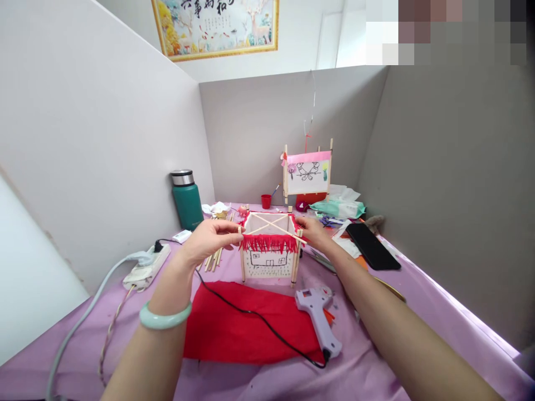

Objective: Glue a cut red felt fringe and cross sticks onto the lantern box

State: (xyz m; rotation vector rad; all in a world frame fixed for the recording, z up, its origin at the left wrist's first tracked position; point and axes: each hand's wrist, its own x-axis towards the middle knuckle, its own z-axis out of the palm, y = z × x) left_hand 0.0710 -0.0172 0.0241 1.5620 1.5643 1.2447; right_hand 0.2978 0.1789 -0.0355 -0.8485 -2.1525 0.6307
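Observation:
A small box lantern (270, 257) of wooden sticks and white paper stands on the purple cloth, with a red paper fringe along its top and a house drawn on its front. My left hand (210, 238) pinches the lantern's upper left corner. My right hand (314, 231) grips its upper right corner. Two thin sticks cross over the open top.
A glue gun (318, 314) with a black cord lies on red felt (234, 328) in front. A power strip (147, 267) and green flask (186, 199) are at left. A black phone (371, 245), a finished lantern (307, 174), tissue pack (339, 207) and loose sticks (214, 258) sit behind.

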